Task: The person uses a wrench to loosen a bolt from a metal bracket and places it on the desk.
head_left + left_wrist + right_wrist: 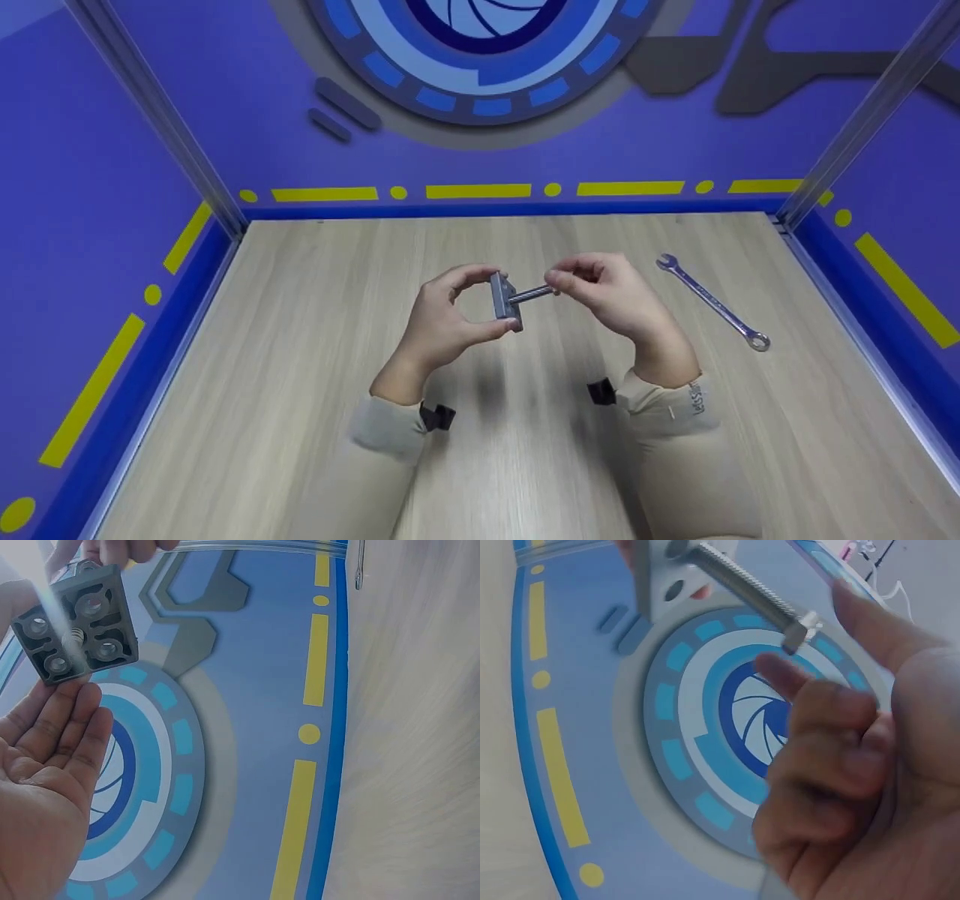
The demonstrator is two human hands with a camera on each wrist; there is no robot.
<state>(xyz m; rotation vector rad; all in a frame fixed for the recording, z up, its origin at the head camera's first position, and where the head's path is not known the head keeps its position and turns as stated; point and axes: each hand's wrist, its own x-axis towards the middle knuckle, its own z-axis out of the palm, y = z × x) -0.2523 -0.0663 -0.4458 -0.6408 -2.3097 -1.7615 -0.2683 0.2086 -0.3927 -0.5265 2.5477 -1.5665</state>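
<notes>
My left hand (442,319) grips a grey square plate (499,300) by opposite edges, thumb below and fingers above, raised over the table. In the left wrist view the plate's hollow, ribbed back (82,626) shows round holes near its corners and a thread end at the centre. A silver hex bolt (746,589) stands out from the plate's other side toward my right hand (611,292). Its hex head (801,634) sits between the right thumb and index finger, with gaps showing around it in the right wrist view. The other right fingers are curled in.
A combination wrench (712,300) lies on the wooden table (262,375), right of the right hand, open end toward the back. Blue-purple panels (225,150) with metal posts enclose the table at the back and both sides.
</notes>
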